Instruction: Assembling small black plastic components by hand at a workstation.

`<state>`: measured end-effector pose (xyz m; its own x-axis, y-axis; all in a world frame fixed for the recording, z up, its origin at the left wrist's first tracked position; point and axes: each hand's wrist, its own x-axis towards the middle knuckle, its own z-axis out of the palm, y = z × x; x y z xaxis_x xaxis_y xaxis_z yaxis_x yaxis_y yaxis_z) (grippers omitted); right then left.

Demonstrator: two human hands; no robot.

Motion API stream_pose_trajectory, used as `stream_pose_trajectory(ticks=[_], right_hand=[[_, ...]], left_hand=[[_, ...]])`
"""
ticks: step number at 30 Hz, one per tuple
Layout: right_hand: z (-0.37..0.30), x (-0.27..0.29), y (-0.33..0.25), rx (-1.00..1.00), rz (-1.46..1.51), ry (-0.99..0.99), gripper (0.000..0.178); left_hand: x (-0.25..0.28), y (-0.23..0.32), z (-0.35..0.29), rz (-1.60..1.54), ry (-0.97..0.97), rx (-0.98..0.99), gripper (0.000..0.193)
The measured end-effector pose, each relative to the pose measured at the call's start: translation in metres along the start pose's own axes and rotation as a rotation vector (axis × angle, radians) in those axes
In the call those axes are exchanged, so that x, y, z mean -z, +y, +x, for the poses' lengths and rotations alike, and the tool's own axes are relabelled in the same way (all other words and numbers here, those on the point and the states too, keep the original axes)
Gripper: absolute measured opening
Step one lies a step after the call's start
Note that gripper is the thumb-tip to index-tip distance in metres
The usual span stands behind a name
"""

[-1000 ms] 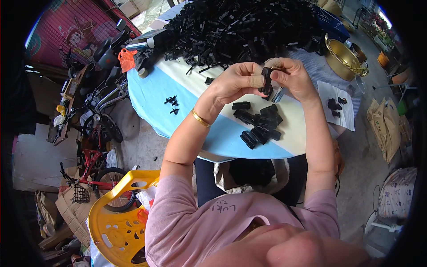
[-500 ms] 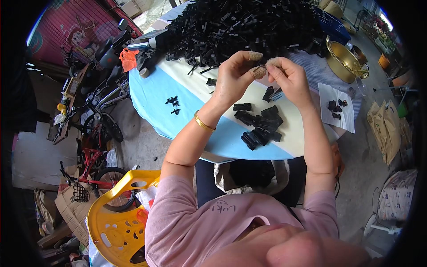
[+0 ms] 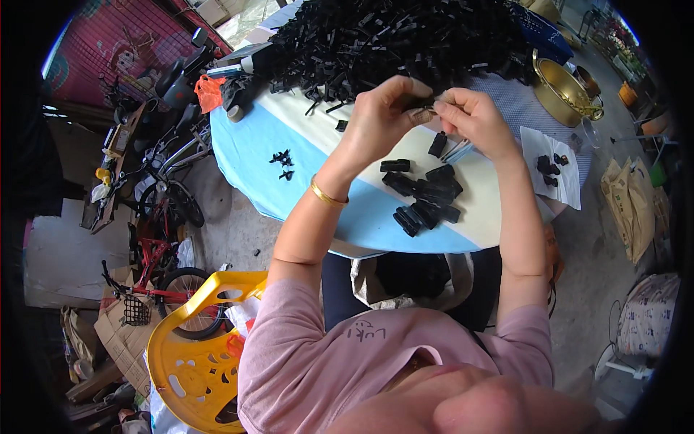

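My left hand [image 3: 383,119], with a gold bangle at the wrist and tan wraps on fingertips, is closed in a pinch over the table [image 3: 271,141]. Its fingertips meet those of my right hand [image 3: 478,123], which is pinched too. Whatever lies between them is too small and dark to make out against the big heap of black plastic pieces [image 3: 405,43] behind. Below the hands lies a cluster of black bundles [image 3: 430,195]. One more black bundle [image 3: 438,144] sits just under my right hand, beside some thin light-coloured sticks [image 3: 457,150].
Small black pieces [image 3: 283,163] lie on the left of the cloth. White paper [image 3: 531,145] with dark bits and a gold pot [image 3: 560,90] stand at right. A whitish bag [image 3: 365,282] sits in my lap. A yellow chair [image 3: 181,362] and a red bicycle [image 3: 155,253] are at left.
The view has shifted slightly. Both hands stay joined at the fingertips, and the left fingers have changed their angle a little. The things on the table lie as before.
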<state>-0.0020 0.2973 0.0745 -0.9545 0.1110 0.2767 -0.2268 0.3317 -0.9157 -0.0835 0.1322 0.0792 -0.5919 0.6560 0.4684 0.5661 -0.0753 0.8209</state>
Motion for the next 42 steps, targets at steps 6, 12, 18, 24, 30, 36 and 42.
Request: stream_pose_trajectory(ticks=[6,12,18,24,30,36,42], right_hand=[[0.006,0.013,0.008,-0.043,0.271,0.054,0.013],[0.006,0.003,0.008,-0.005,-0.002,0.127,0.013],[0.009,0.001,0.022,0.035,-0.177,0.105,0.015],[0.007,-0.001,0.023,0.069,-0.183,0.137,0.014],[0.000,-0.017,0.005,0.289,-0.219,0.119,0.026],[-0.001,-0.030,-0.001,0.545,-0.242,0.238,0.014],[0.003,-0.018,0.006,0.323,-0.050,0.355,0.019]], left_hand=[[0.037,-0.035,0.008,-0.062,-0.509,0.047,0.045],[0.009,-0.070,0.005,1.018,0.012,-0.040,0.018],[-0.003,-0.081,0.011,1.254,0.025,-0.065,0.020],[-0.004,-0.069,0.007,1.153,-0.052,-0.100,0.022],[0.004,-0.048,0.015,-0.108,0.075,0.214,0.025],[-0.010,-0.043,0.010,-0.322,0.070,0.111,0.034],[-0.015,-0.023,0.005,-0.416,0.015,0.114,0.031]])
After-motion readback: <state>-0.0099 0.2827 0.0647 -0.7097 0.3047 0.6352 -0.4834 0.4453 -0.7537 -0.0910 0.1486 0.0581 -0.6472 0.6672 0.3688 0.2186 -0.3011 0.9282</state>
